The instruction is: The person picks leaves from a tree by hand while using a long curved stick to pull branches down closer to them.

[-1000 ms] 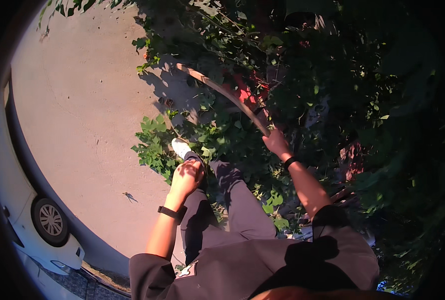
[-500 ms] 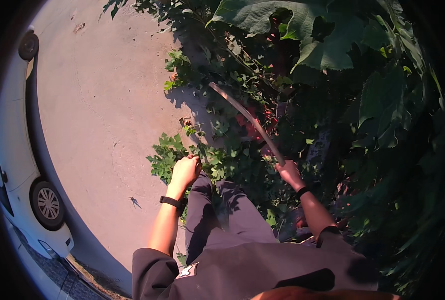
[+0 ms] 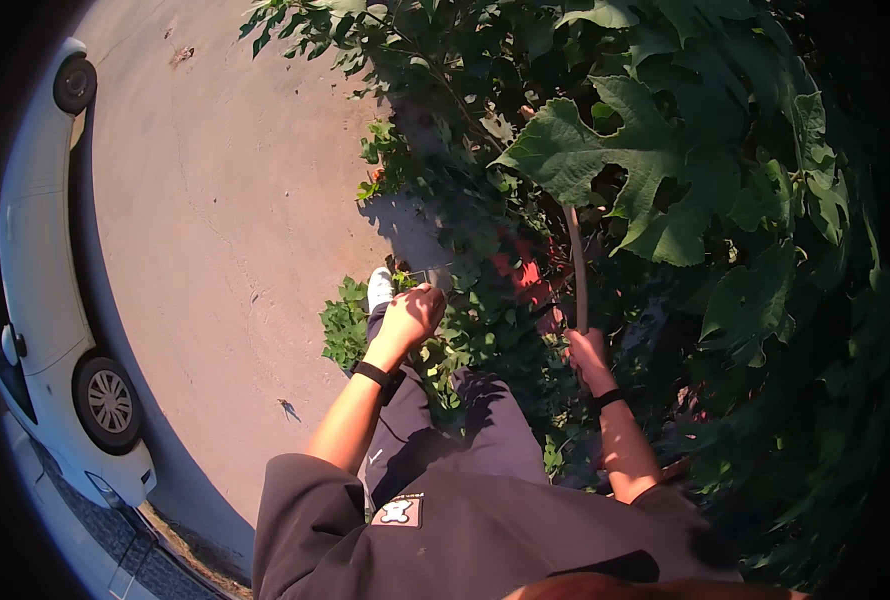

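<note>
My right hand [image 3: 589, 358] is wrapped round the lower end of a slim, brownish wooden stick [image 3: 579, 275]. The stick points away from me, nearly straight up the picture, and its far end is hidden behind a large lobed leaf [image 3: 650, 165]. My left hand [image 3: 412, 322] is closed above low green leaves; whether anything is in its fingers I cannot make out. Leafy vines [image 3: 345, 325] grow beside that hand and in front of my legs. A white shoe [image 3: 380, 288] shows just beyond my left wrist.
Dense foliage [image 3: 775, 300] fills the right side, much of it in deep shade. Something red [image 3: 527, 275] shows among the leaves left of the stick. Concrete ground [image 3: 225, 200] lies to the left, with a white car [image 3: 40, 270] parked along its far left side.
The stick has swung from leaning left to nearly upright in the picture, its tip passing behind the big leaf. My left hand has moved right and slightly farther out. A white shoe has come into view.
</note>
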The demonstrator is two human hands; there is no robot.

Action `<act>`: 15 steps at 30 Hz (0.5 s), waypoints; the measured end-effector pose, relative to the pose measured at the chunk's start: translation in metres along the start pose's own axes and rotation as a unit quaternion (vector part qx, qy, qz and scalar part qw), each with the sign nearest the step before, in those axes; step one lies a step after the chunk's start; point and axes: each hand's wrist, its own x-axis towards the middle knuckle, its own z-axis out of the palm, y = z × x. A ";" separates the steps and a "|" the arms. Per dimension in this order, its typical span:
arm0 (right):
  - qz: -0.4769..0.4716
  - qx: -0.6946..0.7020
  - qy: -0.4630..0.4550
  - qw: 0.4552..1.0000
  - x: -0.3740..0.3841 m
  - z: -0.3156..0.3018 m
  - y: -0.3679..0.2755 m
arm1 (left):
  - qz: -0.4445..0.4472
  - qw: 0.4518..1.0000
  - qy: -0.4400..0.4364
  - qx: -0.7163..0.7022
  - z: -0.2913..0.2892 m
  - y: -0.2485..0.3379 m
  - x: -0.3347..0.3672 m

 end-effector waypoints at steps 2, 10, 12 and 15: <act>-0.019 0.148 -0.158 0.976 0.032 0.028 -0.037 | -0.024 0.998 -0.050 0.000 -0.020 -0.017 0.013; 0.109 0.017 -0.128 0.986 -0.006 0.104 -0.064 | -0.029 0.997 -0.072 0.025 -0.112 -0.095 0.003; 0.105 -0.029 -0.101 0.989 -0.029 0.108 -0.060 | -0.030 0.995 -0.084 0.042 -0.132 -0.111 -0.001; 0.066 -0.116 -0.082 0.988 -0.038 0.104 -0.028 | -0.027 0.999 -0.029 0.007 -0.145 -0.117 -0.009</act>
